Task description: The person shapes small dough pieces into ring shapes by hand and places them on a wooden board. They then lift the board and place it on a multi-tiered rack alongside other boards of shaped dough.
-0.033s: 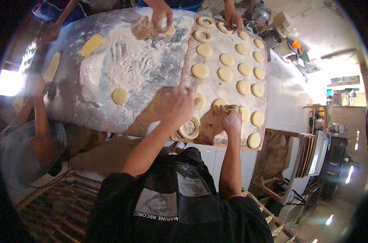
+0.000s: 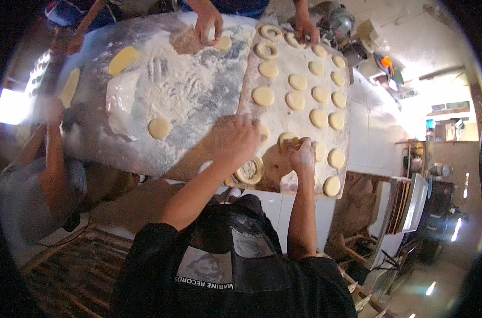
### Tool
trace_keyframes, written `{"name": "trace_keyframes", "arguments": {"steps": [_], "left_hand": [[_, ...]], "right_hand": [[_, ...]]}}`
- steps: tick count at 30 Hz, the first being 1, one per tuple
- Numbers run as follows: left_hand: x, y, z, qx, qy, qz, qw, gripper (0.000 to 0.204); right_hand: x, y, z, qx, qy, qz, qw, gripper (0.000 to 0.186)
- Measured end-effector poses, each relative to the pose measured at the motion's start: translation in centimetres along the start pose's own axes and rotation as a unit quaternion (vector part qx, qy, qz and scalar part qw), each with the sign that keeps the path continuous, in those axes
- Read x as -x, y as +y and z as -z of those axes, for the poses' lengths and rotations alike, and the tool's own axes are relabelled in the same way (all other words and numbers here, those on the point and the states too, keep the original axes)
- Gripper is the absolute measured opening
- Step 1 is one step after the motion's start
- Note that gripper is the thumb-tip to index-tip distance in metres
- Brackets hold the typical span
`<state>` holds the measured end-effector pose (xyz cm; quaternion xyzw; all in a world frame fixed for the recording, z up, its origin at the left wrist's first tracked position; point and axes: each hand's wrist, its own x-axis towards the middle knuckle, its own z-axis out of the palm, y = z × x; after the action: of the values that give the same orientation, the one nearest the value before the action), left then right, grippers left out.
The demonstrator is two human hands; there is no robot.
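A small bakery workroom is suggested by the floured table (image 2: 140, 152): dough rounds (image 2: 296, 100) are spread on a board (image 2: 283, 118) at its right end, and other workers' hands (image 2: 209, 26) are seen at its far edge.

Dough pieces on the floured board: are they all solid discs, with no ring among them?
No, a dough ring with a hole lies at the near-left corner of the board.

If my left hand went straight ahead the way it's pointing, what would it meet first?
Your left hand would probably meet the pale dough disc just ahead of it on the board, though depth is hard to judge.
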<state>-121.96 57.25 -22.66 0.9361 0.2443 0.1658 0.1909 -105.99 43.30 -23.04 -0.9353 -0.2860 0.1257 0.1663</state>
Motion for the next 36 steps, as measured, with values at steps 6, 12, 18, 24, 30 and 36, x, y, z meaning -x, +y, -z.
{"name": "trace_keyframes", "arguments": {"steps": [6, 12, 18, 24, 30, 36], "left_hand": [[-0.8, -4.4, -1.8, 0.323, -0.043, -0.017, 0.945, 0.037], [3.6, -14.8, 10.7, 0.332, 0.15, 0.145, 0.92, 0.026], [3.8, -23.7, 13.7, 0.162, 0.103, 0.225, 0.955, 0.031], [3.5, -23.4, 12.8, 0.025, 0.107, 0.26, 0.959, 0.04], [5.4, -20.9, 16.4, 0.317, 0.056, 0.235, 0.917, 0.039], [5.4, -19.7, 20.1, 0.532, 0.013, 0.239, 0.812, 0.032]], "right_hand": [[-2.0, -8.6, 0.9, -0.272, -0.037, 0.136, 0.952, 0.03], [-5.4, -22.6, -6.4, -0.359, -0.183, 0.252, 0.88, 0.041], [-3.9, -29.7, -11.4, -0.076, -0.184, 0.219, 0.955, 0.047], [-3.3, -30.7, -13.2, 0.016, -0.172, 0.239, 0.955, 0.036], [-1.1, -30.9, -7.9, -0.349, -0.313, 0.197, 0.861, 0.028], [1.7, -32.7, -3.1, -0.452, -0.336, 0.212, 0.799, 0.034]]}}
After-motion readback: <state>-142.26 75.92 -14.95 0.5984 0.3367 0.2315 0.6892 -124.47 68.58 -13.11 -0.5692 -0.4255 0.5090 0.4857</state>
